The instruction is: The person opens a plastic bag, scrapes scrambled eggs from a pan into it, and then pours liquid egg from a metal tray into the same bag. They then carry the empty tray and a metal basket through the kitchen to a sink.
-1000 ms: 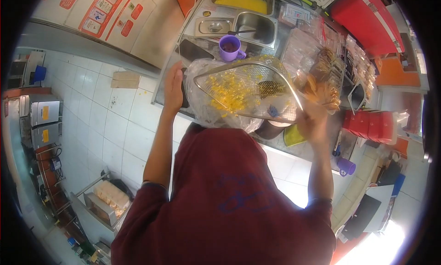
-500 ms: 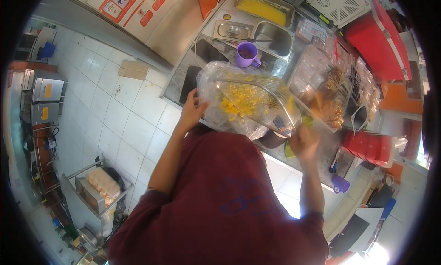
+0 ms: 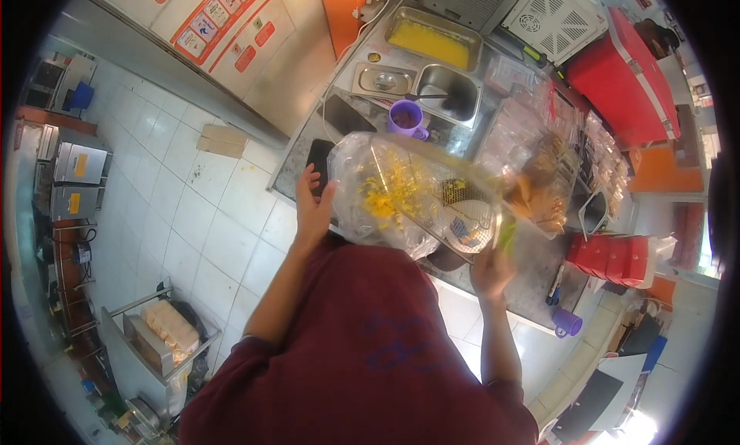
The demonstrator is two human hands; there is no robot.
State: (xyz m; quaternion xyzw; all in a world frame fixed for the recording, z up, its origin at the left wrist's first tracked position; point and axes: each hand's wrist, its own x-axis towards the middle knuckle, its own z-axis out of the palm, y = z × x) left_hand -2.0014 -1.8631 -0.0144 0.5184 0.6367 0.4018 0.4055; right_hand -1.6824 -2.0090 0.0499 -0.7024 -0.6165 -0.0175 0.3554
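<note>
A clear plastic bag (image 3: 348,191) lies spread at the counter's front edge, with yellow bits (image 3: 385,198) showing in it. A wire mesh basket (image 3: 470,206) with a metal rim is tilted over the bag. My right hand (image 3: 492,272) is closed on the basket's near right end. At the bag's left edge is my left hand (image 3: 314,206), its fingers apart and partly curled, holding nothing. A purple mug (image 3: 406,117) stands behind the bag. Just left of the bag lies a dark phone-like slab (image 3: 317,158).
Behind are a steel tray of yellow food (image 3: 432,44), an empty steel pan (image 3: 455,90) and a steel lid (image 3: 383,80). Packaged goods (image 3: 543,167) fill the right side, near a red cool box (image 3: 624,79). A second purple mug (image 3: 566,323) sits at the front right edge.
The basket and my right hand have shifted slightly left and down. My left hand has moved a little away from the bag. The whole view has shifted slightly.
</note>
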